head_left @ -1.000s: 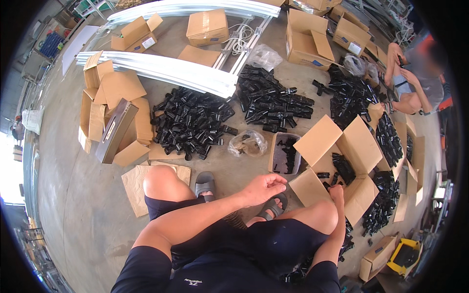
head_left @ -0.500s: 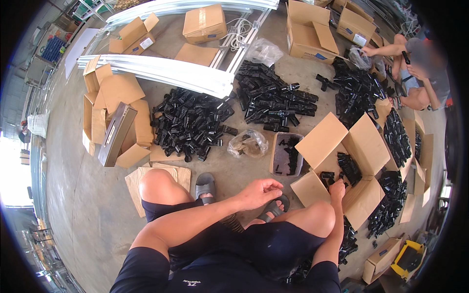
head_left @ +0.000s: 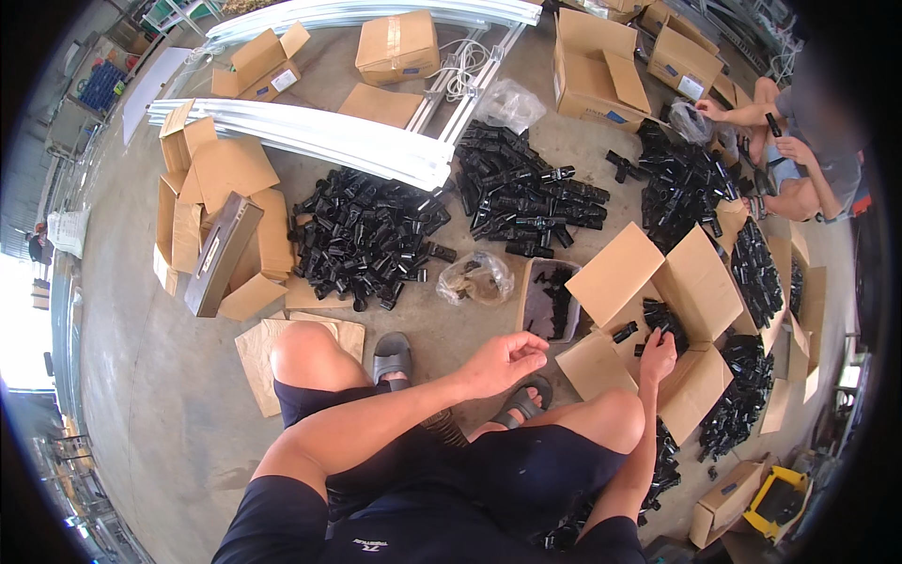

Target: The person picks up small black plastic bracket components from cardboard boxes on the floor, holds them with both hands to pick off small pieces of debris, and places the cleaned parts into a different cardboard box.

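Note:
My right hand [head_left: 658, 359] reaches into an open cardboard box [head_left: 703, 282] on the right. Its fingers close around a black fitting, mostly hidden by the hand, with a dark end showing at its left side. Deeper in the box lie more black tube-like fittings [head_left: 663, 318], and a single black fitting [head_left: 625, 332] rests apart from them. My left hand [head_left: 505, 365] hovers above my sandalled foot, loosely curled, thumb and fingers apart, and I see nothing in it. Just beyond it sits a grey plastic bin [head_left: 533, 310] with small black parts.
Piles of black fittings [head_left: 362, 235] cover the floor ahead and right. A crumpled plastic bag [head_left: 476, 278] lies before the bin. Flattened and open cartons [head_left: 230, 179] stand at left, near long white metal profiles [head_left: 310, 136]. Another person [head_left: 808, 150] works at far right.
My right hand has moved slightly up and deeper into the box. My left hand has risen a little. The person at far right has shifted.

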### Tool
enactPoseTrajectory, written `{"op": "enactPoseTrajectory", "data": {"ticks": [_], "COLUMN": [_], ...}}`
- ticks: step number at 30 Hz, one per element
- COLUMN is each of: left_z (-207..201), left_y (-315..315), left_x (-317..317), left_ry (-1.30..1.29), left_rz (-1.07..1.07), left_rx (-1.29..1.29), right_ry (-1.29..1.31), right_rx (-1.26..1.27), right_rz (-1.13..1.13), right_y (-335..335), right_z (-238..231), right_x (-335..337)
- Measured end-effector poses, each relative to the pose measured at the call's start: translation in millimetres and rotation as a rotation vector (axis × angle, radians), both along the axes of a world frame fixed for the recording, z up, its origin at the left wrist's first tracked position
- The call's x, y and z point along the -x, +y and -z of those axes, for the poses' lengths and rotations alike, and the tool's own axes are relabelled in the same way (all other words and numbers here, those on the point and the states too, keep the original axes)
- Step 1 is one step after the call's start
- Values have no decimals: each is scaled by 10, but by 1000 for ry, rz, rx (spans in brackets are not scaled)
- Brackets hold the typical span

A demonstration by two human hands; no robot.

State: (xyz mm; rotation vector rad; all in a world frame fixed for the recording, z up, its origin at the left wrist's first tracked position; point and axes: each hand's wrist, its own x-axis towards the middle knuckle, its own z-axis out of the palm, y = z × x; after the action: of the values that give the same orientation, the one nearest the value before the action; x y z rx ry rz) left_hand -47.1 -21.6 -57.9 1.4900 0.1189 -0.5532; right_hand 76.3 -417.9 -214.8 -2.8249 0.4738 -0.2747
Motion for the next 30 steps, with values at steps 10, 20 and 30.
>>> {"op": "enactPoseTrajectory", "data": {"ticks": [10, 20, 30], "left_z": [-442, -446, -551], "left_y": [30, 495, 797], "left_x": [-57, -33, 30], "left_ry": [-219, -11, -31], "left_rz": [-227, -481, -465], "left_rx": [425, 694, 656], "right_ry": [152, 249, 272], "right_rx": [-278, -667, -1215], "right_rz": [-980, -925, -617], "right_y": [2081, 3107, 3003], "right_z": [-2684, -2879, -2515], "right_x": [174, 695, 532]}}
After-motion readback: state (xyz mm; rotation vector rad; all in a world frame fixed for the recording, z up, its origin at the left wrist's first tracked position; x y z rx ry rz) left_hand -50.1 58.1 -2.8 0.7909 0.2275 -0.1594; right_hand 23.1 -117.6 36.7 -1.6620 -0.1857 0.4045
